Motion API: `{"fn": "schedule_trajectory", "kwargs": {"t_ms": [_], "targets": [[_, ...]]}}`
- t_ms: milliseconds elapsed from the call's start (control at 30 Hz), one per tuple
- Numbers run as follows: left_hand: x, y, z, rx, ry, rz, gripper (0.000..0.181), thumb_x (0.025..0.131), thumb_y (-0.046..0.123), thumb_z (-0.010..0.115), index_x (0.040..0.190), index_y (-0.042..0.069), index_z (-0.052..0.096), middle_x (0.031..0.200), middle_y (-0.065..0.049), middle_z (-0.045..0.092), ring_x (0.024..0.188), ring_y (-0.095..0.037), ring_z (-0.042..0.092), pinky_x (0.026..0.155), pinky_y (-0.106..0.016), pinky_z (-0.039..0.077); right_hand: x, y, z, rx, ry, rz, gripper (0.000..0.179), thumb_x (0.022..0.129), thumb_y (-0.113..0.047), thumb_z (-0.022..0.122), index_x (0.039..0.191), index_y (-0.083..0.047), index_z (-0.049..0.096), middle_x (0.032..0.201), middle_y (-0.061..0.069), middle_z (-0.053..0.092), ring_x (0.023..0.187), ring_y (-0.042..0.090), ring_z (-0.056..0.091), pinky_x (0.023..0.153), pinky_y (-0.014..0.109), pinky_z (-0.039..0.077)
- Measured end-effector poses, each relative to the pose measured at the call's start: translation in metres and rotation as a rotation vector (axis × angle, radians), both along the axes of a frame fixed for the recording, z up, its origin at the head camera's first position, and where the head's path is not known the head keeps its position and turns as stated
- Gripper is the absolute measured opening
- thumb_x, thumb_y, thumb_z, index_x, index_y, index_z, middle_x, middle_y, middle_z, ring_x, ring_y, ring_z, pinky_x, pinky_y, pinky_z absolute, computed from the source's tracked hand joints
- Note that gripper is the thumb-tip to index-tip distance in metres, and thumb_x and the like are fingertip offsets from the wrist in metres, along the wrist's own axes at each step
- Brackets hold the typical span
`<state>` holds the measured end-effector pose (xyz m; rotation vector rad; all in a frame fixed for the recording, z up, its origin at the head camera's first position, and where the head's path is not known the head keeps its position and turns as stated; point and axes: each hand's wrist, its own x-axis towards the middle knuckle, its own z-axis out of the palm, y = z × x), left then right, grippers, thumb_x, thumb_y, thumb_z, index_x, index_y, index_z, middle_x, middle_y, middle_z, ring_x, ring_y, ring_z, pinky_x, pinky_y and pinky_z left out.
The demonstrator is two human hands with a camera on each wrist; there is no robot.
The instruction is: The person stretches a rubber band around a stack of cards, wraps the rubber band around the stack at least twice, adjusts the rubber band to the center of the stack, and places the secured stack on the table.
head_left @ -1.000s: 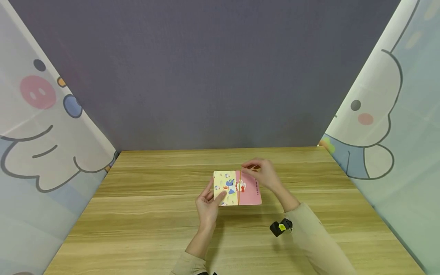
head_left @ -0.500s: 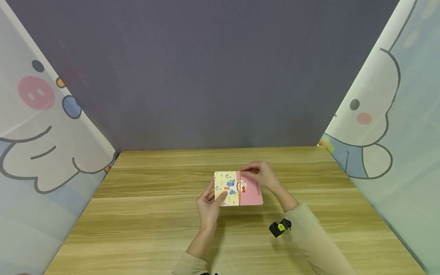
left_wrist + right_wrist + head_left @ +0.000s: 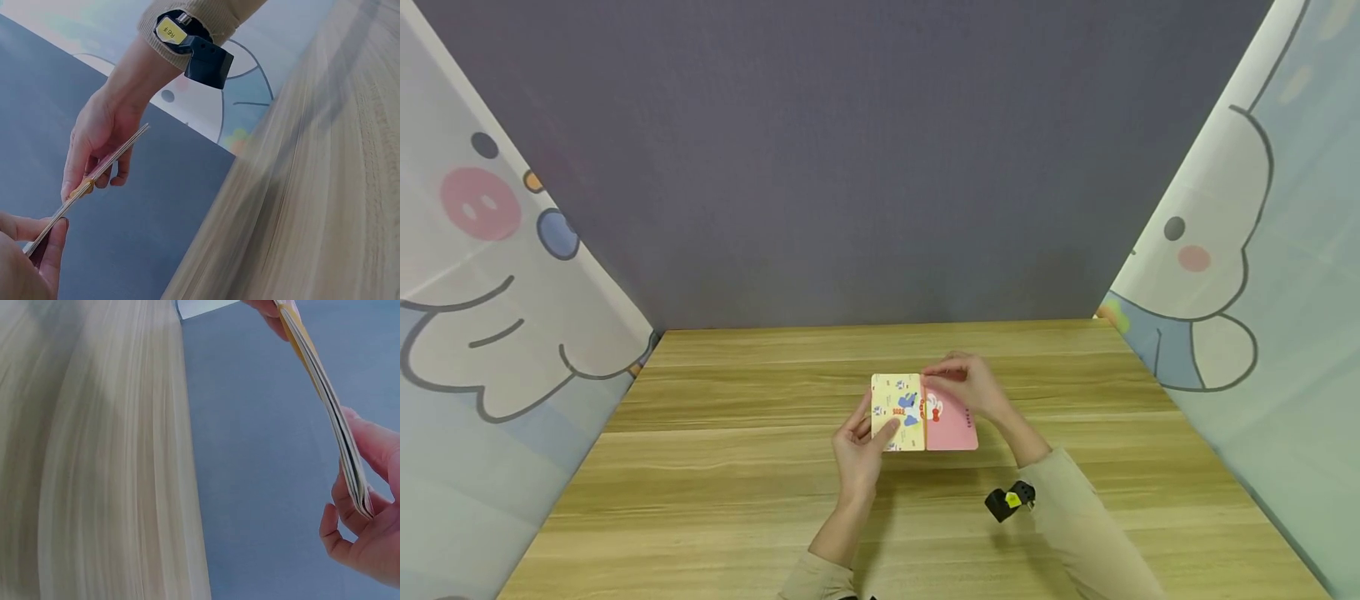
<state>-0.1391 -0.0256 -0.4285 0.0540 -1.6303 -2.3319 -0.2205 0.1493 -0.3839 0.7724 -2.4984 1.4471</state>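
Note:
A thin paper notebook [image 3: 951,429], yellow on its left half and pink on its right, both with cartoon prints, is held up over the table. An orange-yellow rubber band [image 3: 926,429] runs around its middle. My left hand [image 3: 859,458] grips the yellow end, thumb across the front and fingers behind. At the top edge, my right hand [image 3: 973,387] pinches the band with thumb and fingertips. Edge-on in the right wrist view, the notebook [image 3: 340,431] shows several layers, with the band [image 3: 300,337] wrapped round it near my right fingers.
A wood-grain table [image 3: 715,467] lies beneath both hands. Behind it rises a dark grey panel [image 3: 880,167], with cartoon-print curtains [image 3: 1195,192] on either side. A black wrist camera [image 3: 1009,498] sits at the right sleeve.
The band has slid slightly left along the notebook, up to the edge of the yellow half, with my right fingers at it. The notebook and left hand have drifted a little to the right.

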Motion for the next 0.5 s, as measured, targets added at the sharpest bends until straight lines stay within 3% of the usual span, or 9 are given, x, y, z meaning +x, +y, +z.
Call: {"fn": "schedule_trajectory", "kwargs": {"t_ms": [267, 500], "targets": [[-0.001, -0.002, 0.002, -0.006, -0.020, 0.008, 0.054, 0.073, -0.006, 0.068, 0.124, 0.005, 0.051, 0.094, -0.024, 0.062, 0.079, -0.025, 0.064, 0.065, -0.028, 0.054, 0.018, -0.005, 0.028, -0.016, -0.002, 0.019, 0.012, 0.077, 0.002, 0.066, 0.088, 0.008, 0.066, 0.083, 0.019, 0.063, 0.068, 0.025, 0.056, 0.053, 0.022, 0.046], [0.002, 0.000, 0.004, -0.023, 0.002, 0.000, 0.055, 0.073, -0.006, 0.067, 0.124, 0.002, 0.049, 0.095, -0.024, 0.062, 0.082, -0.028, 0.063, 0.066, -0.028, 0.054, 0.016, -0.008, 0.021, -0.069, -0.014, 0.052, 0.012, 0.076, 0.004, 0.066, 0.086, 0.010, 0.065, 0.081, 0.019, 0.063, 0.070, 0.024, 0.059, 0.058, 0.021, 0.051]]}}
